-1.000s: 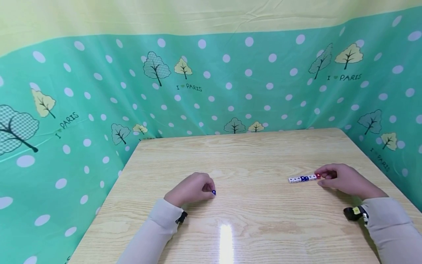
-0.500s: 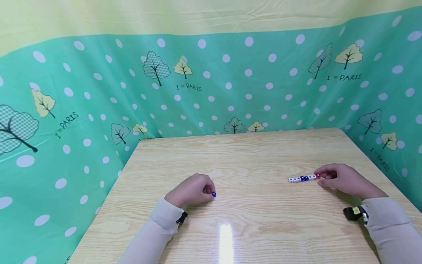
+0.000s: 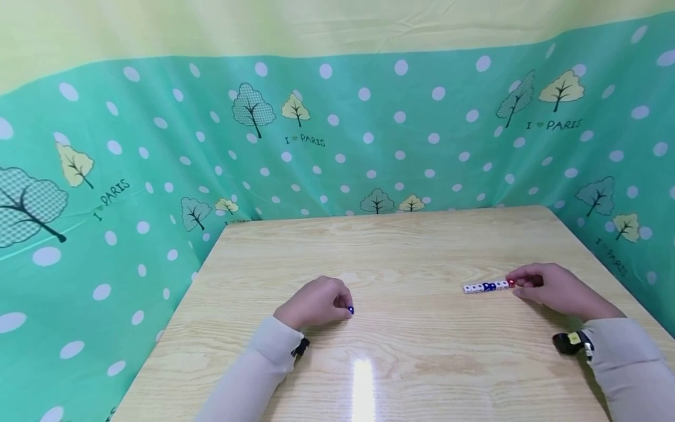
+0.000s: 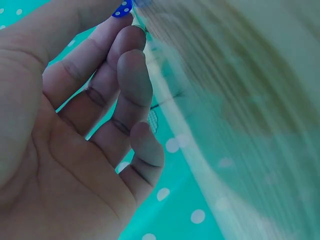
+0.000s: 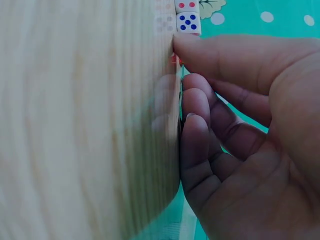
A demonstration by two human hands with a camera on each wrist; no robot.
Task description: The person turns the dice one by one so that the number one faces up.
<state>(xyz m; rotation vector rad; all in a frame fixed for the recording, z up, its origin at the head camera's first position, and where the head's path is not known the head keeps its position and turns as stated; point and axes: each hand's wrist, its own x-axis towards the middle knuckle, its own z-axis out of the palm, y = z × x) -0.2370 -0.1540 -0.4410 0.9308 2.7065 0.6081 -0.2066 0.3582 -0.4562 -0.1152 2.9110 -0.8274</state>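
Note:
A small blue die (image 3: 351, 310) with white dots is pinched between thumb and index finger of my left hand (image 3: 319, 302), low over the table left of centre. The left wrist view catches only part of that blue die (image 4: 122, 9) at its top edge; the other fingers are loosely bent. On the right lies a straight row of white dice (image 3: 473, 288), blue dice (image 3: 489, 286) and a red die (image 3: 511, 283) at its right end. My right hand (image 3: 551, 290) holds the red die between thumb and index finger; in the right wrist view the thumb mostly hides it.
The wooden table (image 3: 401, 246) has a glossy surface with a bright light reflection (image 3: 362, 387) near the front. A green dotted curtain (image 3: 316, 176) hangs along its back and both sides. Dark straps (image 3: 572, 343) sit at both wrists.
My left hand has shifted slightly to the right with the blue die, which has turned a little in the fingers. My right hand stays at the red die; the row looks unchanged.

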